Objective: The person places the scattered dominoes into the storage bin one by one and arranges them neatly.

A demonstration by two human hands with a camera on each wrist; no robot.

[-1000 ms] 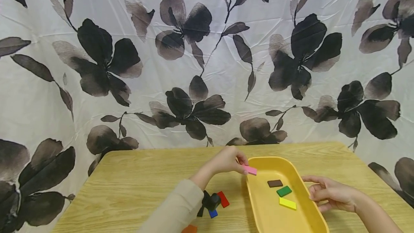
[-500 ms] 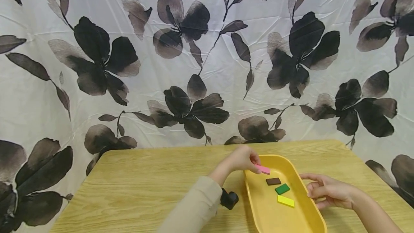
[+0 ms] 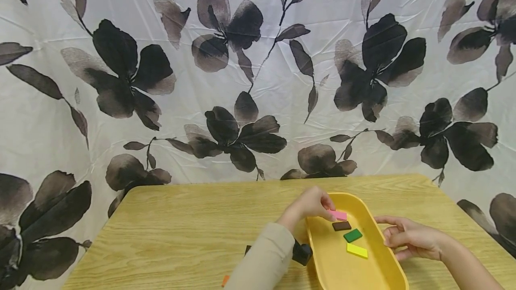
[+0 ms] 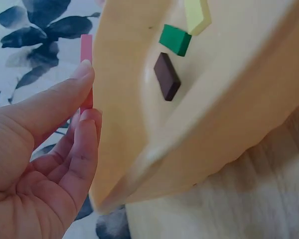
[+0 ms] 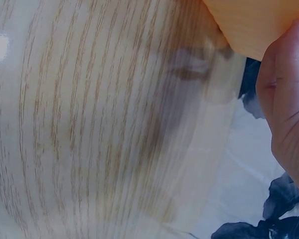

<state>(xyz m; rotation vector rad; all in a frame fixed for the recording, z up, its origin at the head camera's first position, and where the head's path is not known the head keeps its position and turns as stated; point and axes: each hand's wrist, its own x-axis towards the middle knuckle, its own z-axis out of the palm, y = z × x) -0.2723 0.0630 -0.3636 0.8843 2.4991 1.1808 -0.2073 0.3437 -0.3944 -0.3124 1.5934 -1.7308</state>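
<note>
A pink block is pinched between thumb and fingers of my left hand, held just inside the far end of a yellow tray. In the left wrist view the pink block stands on edge between the fingertips. Near it on the tray floor lie a brown block, a green block and a yellow block, set in a loose row. The right hand touches the tray's outer right wall with its fingertips; in the right wrist view these fingers are fairly straight.
On the wooden table, an orange block and a dark piece show partly behind the left sleeve. A black wrist camera sits by the tray's left wall. Floral cloth hangs behind.
My left hand has carried the pink block rightward, from the tray's left rim to inside its far end, close to the brown block. The right hand stays at the tray's wall.
</note>
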